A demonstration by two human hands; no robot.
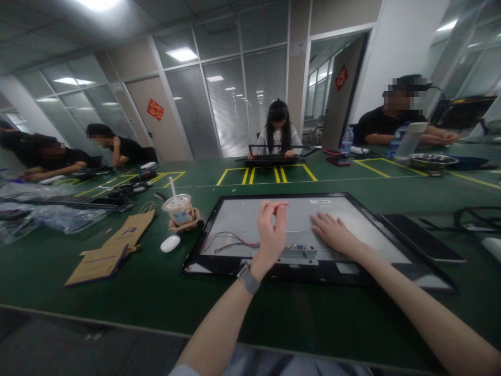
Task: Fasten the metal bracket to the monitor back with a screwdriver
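Observation:
A large flat monitor panel (230, 214) with a black frame and a pale grey metal back lies on the green table in front of me. My left hand (271, 230), a watch (248, 278) on its wrist, is raised over the panel's middle, its fingers curled to the thumb. Something reddish shows at the fingertips, too unclear to name. Flat on the panel's right half rests my right hand (332, 233), its fingers spread. Between the hands and me sits a metal bracket with connectors (299, 253). Thin wires (230, 240) run left from it.
Left of the panel stand an iced drink cup (180, 210), a white computer mouse (170, 244) and a flattened paper bag (113, 248). A dark flat slab (422, 237) lies to the right. Across the table a person (277, 130) handles a black frame; other people sit at both sides.

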